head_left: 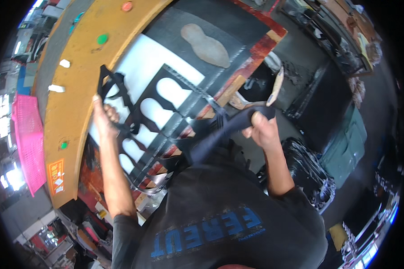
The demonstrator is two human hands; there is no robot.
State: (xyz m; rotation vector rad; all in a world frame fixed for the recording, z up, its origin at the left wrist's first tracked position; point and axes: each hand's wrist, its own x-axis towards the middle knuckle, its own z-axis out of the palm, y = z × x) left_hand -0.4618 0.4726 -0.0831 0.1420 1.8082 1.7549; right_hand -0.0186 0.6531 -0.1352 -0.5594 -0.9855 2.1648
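My left hand (104, 119) is closed on a thin black sheet scrap (134, 114) with cut-out gaps, held up at the left side of the work surface. In my right hand (262, 130), fingers wrapped round its end, is a dark flexible strip (220, 134), blurred by motion and stretching down toward my shirt. Between my hands lies a black sheet (150, 92) with several rounded, sole-like openings, through which a white board (141, 54) shows. Farther back, a grey sole-shaped area (206, 45) appears on a dark sheet.
A curved yellow machine beam (83, 67) with green and orange buttons runs along the left. Beyond it stands a pink plastic basket (27, 139). The table has a worn red edge (267, 47). Black plastic-wrapped material (307, 175) lies to the right, beside a cluttered rack (332, 36).
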